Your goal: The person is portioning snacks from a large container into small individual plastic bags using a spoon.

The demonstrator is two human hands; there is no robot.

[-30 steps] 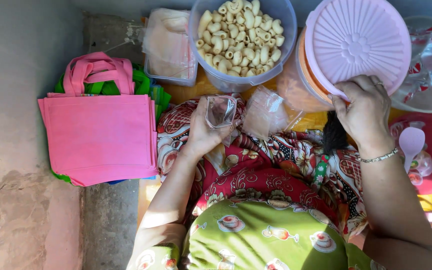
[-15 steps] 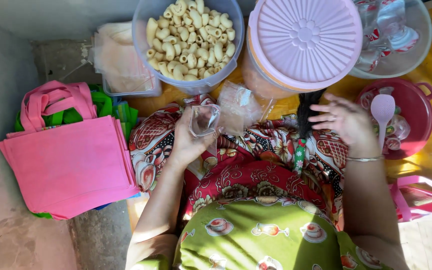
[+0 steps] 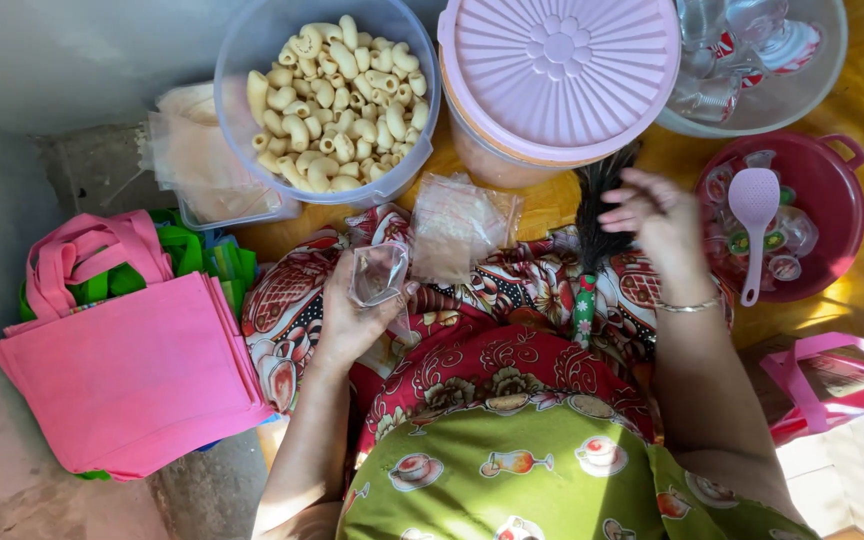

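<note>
left hand (image 3: 352,315) closed around a small clear plastic bag (image 3: 380,272), mouth of bag up and pinched open between thumb and fingers; the bag looks empty, nothing visible inside. it sits over the left side of the lap, on the red patterned cloth (image 3: 492,350), just below the near rim of the clear tub (image 3: 252,50).

right hand (image 3: 657,215) open, fingers loosely spread, holding nothing. it hovers over the right side of the lap, fingertips close to a dark brush-like bundle (image 3: 600,205) with a green patterned handle; cannot tell whether they touch it. the bundle lies just under the near edge of the pink lidded container (image 3: 559,70).

clear tub is nearly full of pale curled crackers (image 3: 337,95), uncovered. the pink lid is on its container. a stack of further clear bags (image 3: 457,225) lies on the lap between the two hands, touching the held bag's side or nearly so.

progress, judged: bag is picked out and opened, filling not begun. no filled bags can be made out on the lap or floor beside it. the scoop (image 3: 754,215), pale pink, lies in the red basin (image 3: 842,215) at the right, well apart from the tub and untouched.

left of the lap: pile of pink cloth tote bags (image 3: 132,370) on the floor, green ones under it.
</note>
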